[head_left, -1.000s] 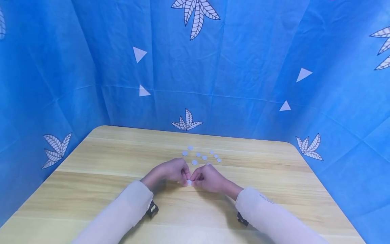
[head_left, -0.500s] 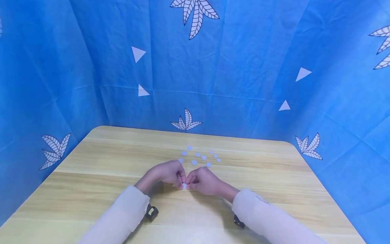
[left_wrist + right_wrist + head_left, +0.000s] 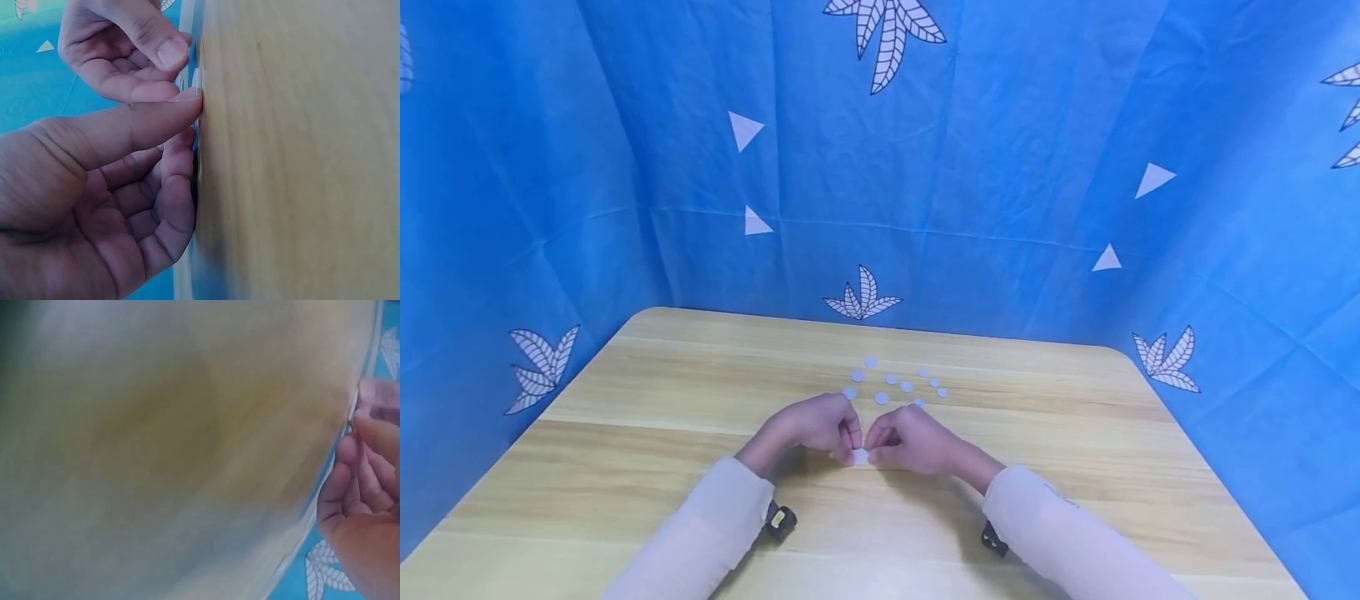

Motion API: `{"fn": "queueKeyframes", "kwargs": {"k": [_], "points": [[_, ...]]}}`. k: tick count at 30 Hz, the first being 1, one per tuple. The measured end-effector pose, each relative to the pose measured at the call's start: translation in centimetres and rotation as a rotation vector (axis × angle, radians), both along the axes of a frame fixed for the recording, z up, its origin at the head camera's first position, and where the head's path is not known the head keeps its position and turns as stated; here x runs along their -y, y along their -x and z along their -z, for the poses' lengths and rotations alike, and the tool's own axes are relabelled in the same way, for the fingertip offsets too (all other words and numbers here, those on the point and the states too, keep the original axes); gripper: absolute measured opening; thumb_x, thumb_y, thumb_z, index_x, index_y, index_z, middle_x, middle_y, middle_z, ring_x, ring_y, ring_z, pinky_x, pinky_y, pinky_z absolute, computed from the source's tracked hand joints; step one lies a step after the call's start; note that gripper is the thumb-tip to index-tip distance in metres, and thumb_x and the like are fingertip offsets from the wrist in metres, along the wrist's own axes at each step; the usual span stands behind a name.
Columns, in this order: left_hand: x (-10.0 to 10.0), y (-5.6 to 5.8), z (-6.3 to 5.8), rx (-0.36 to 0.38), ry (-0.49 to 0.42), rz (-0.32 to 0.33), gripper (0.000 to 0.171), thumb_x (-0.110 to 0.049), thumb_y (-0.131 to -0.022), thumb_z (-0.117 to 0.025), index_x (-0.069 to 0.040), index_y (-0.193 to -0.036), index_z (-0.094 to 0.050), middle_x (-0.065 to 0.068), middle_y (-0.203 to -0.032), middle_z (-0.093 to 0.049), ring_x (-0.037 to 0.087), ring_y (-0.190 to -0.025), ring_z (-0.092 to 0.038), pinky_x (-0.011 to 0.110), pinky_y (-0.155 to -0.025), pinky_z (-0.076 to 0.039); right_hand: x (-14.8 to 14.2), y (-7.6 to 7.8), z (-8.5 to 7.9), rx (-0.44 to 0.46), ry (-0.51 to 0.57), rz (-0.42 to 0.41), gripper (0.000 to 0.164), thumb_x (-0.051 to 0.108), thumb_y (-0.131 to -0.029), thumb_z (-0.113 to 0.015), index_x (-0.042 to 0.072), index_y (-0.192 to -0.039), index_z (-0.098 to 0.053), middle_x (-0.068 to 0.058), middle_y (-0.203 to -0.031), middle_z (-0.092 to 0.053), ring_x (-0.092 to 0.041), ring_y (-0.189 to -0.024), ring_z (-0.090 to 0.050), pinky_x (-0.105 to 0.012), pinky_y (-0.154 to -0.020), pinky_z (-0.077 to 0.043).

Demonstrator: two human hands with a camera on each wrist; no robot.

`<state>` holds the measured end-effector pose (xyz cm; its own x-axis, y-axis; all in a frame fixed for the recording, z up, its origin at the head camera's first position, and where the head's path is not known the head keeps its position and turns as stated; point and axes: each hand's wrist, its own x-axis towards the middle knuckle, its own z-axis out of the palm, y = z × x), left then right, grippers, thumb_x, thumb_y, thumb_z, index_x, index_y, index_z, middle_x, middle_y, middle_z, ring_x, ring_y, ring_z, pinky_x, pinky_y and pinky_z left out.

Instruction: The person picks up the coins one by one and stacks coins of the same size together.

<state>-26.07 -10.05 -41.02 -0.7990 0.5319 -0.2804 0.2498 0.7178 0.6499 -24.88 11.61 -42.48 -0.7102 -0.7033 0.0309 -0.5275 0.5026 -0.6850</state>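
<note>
A small white round disc (image 3: 861, 457) lies low at the wood-grain tabletop, between both hands. At its left edge my left hand (image 3: 823, 422) pinches it with thumb and curled fingers. My right hand (image 3: 917, 442) holds its opposite edge, fingers also curled. Close up in the left wrist view, the disc (image 3: 197, 79) shows as a thin white edge at the left thumb tip, with the right hand (image 3: 125, 53) just beyond. Little of it shows in the right wrist view, where the right hand (image 3: 369, 462) is partly cut off by the frame.
Several white discs lie loosely scattered beyond the hands, among them a larger disc (image 3: 882, 398) and a small disc (image 3: 942, 392). The table (image 3: 647, 467) has rounded far corners. A blue curtain (image 3: 985, 150) with leaf and triangle prints surrounds its back and sides.
Both hands shifted slightly left and nearer with the disc between them, then slightly back right. A scattered disc left of the group, hidden by the left hand at first, now shows.
</note>
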Motion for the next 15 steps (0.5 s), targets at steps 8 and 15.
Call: {"fn": "queueKeyframes", "kwargs": {"k": [8, 15], "points": [[0.0, -0.2, -0.2, -0.005, 0.004, -0.001, 0.019, -0.006, -0.076, -0.088, -0.015, -0.082, -0.072, -0.001, -0.08, -0.067, 0.017, -0.076, -0.059, 0.033, -0.074, -0.05, -1.6, 1.2, -0.8, -0.031, -0.033, 0.065, 0.012, 0.011, -0.092, -0.077, 0.008, -0.104, -0.076, 0.005, -0.092, -0.074, -0.006, -0.08, -0.067, -0.026, -0.077, -0.056], [0.1, -0.1, -0.2, 0.006, -0.006, 0.0, 0.019, -0.006, -0.076, -0.087, -0.015, -0.083, -0.072, -0.001, -0.082, -0.067, 0.017, -0.078, -0.06, 0.033, -0.075, -0.051, -3.3, 2.9, -1.0, -0.038, -0.013, 0.166, 0.013, 0.008, -0.091, -0.077, 0.006, -0.104, -0.075, 0.004, -0.088, -0.073, -0.008, -0.077, -0.065, -0.027, -0.074, -0.055]]}}
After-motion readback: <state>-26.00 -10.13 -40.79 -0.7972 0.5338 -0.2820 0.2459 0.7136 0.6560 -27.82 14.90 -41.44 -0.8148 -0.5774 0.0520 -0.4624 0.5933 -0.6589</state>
